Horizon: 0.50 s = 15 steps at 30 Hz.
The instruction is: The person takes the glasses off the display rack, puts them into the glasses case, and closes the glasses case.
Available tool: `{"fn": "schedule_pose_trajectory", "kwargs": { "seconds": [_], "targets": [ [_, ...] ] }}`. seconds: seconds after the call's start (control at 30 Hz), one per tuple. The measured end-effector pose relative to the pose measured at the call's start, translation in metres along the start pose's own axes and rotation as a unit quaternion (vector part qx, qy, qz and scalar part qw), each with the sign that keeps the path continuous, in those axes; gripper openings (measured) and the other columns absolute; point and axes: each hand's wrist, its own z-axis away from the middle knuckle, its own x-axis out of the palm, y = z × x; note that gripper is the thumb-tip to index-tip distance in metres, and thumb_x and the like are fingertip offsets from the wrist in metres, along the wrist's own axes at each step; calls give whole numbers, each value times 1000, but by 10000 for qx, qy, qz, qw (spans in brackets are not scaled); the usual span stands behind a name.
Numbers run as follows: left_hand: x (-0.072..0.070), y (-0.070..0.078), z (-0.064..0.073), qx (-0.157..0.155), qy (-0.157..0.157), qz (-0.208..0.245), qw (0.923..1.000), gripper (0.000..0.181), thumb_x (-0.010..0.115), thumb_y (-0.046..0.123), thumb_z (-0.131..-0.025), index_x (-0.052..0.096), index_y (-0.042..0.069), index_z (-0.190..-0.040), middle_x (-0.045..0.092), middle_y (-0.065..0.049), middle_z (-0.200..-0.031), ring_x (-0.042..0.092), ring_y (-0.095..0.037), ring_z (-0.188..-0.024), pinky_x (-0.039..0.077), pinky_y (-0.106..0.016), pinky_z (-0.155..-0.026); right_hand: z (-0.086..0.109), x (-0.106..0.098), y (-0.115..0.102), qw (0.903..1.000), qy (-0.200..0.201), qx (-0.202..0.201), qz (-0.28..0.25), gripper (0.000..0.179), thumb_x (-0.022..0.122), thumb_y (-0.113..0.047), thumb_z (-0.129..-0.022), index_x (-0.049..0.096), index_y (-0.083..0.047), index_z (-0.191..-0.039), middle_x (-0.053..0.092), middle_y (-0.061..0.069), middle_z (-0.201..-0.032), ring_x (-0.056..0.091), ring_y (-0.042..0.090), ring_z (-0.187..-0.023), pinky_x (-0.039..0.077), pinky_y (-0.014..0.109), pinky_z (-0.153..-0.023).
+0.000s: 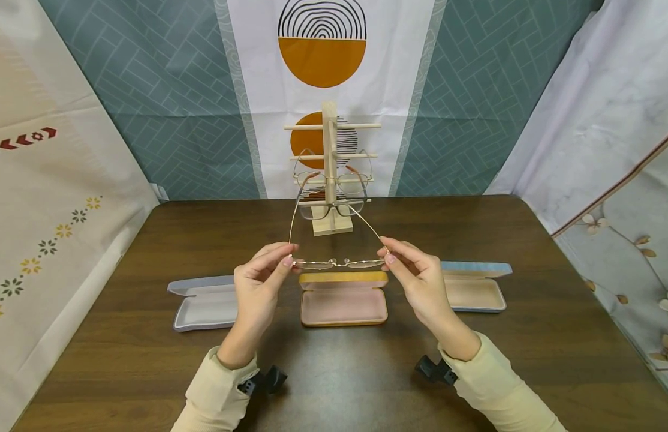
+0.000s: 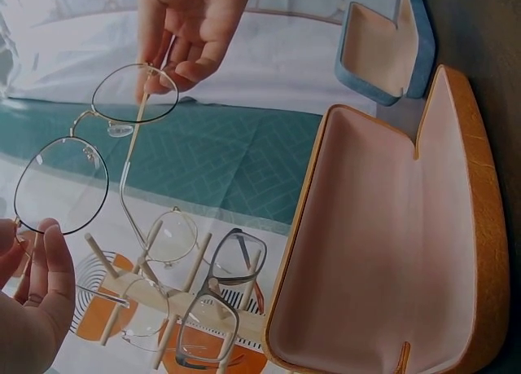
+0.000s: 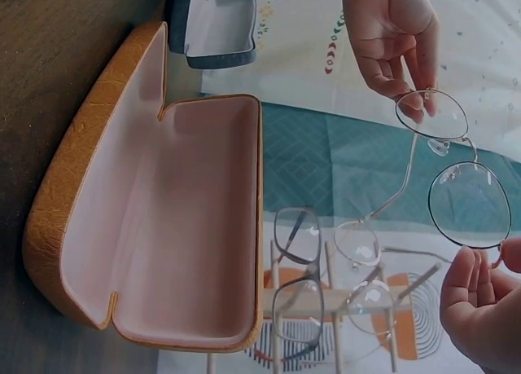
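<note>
Both hands hold a pair of thin-rimmed round eyeglasses (image 1: 318,264) level above the table, its temples unfolded and reaching away from the person. My left hand (image 1: 260,287) pinches the left hinge corner between thumb and fingers. At the opposite corner, my right hand (image 1: 422,281) has the same kind of pinch. Just below the glasses lies an orange glasses case (image 1: 345,307), lid up, with a bare pink lining. In the left wrist view the glasses' round lenses (image 2: 63,187) show between the two hands.
Behind the glasses stands a wooden display rack (image 1: 330,135) carrying grey-framed glasses (image 1: 361,207) and thin-rimmed glasses (image 1: 304,179). An opened grey-blue case (image 1: 204,309) lies at the left, partly behind the left hand, and an opened light-blue case (image 1: 477,294) at the right. Patterned cloths hang around the table.
</note>
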Motion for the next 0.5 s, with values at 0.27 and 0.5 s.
{"fn": "schedule_pose_trajectory", "kwargs": {
  "seconds": [0.27,0.5],
  "targets": [
    [0,0,0,-20,8,35,10000,24,54,-19,-80,68,-7,-96,64,-11,-94,64,-15,-70,53,-26,-62,-1,0,-1,9999,-97,-43,97,26,51,14,-84,51,22,-109,64,6,-89,60,14,-76,52,25,-68],
    [-1,0,0,-29,14,7,10000,25,54,-19,-80,69,-6,-96,64,-11,-94,63,-15,-70,53,-26,-62,0,-1,-2,9996,-93,46,245,26,52,12,-85,58,12,-111,63,10,-88,61,19,-74,52,26,-68]
  ]
}}
